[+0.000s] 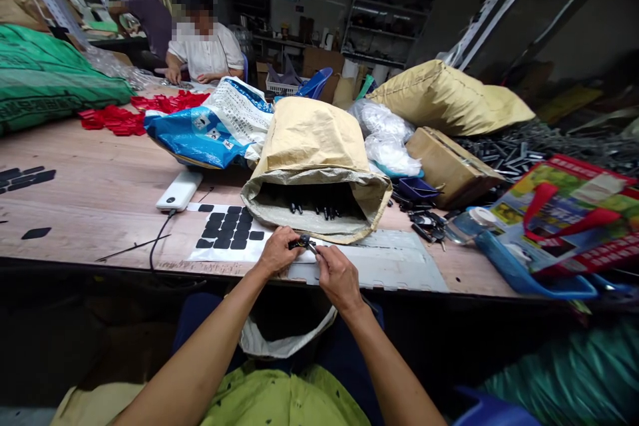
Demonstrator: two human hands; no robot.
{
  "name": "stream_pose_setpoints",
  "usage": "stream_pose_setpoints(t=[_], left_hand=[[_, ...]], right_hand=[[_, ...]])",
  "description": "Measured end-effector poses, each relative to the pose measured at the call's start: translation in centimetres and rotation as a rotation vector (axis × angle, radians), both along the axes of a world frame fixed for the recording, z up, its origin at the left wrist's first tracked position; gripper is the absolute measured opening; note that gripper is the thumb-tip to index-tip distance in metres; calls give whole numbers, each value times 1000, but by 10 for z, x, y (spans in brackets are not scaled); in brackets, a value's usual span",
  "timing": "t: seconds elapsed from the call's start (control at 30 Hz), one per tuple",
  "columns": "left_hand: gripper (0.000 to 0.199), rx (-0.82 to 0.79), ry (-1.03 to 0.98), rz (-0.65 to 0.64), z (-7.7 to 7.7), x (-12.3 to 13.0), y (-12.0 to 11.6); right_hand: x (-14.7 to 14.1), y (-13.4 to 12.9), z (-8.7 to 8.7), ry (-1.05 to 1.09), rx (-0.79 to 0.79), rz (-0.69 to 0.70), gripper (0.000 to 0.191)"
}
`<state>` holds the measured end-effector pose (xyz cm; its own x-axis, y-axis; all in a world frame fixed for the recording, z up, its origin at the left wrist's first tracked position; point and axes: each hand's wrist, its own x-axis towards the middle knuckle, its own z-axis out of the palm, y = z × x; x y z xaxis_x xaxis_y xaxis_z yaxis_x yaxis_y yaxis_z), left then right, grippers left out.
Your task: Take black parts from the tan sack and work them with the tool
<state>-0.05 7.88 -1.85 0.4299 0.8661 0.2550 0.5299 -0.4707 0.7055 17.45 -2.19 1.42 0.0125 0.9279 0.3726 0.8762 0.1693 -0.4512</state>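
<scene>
My left hand (277, 251) is closed on a small black part (300, 240) at the table's front edge. My right hand (340, 274) pinches a small shiny metal piece (313, 248) that meets the black part; whether they are joined I cannot tell. Just behind my hands lies a tan paper sack (317, 136) with its mouth toward me and slim black pieces (327, 213) inside. To the left, rows of black rounded stickers (227, 229) sit on a white sheet (200, 255). An open pale bag (287, 346) is at my lap, below my hands.
A white power bank (180, 191) with a black cable stands left. Behind it are a blue-white sack (200, 130) and red parts (112, 120). At right are a clear jar (469, 225), a blue tray (534, 279), a colourful bag (564, 213) and a wooden box (452, 166). Two people sit at the back left.
</scene>
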Motion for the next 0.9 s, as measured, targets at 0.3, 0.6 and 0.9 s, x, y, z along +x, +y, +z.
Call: stream_pose_setpoints(t=[0.3, 0.6, 0.9], left_hand=[[19, -20, 0, 8, 5, -1, -1], [19, -36, 1, 9, 3, -1, 1], [21, -64, -2, 3, 0, -3, 2]], right_hand=[[22, 37, 4, -129, 49, -143, 24], [27, 62, -22, -266, 14, -222, 19], [24, 57, -22, -312, 18, -232, 19]])
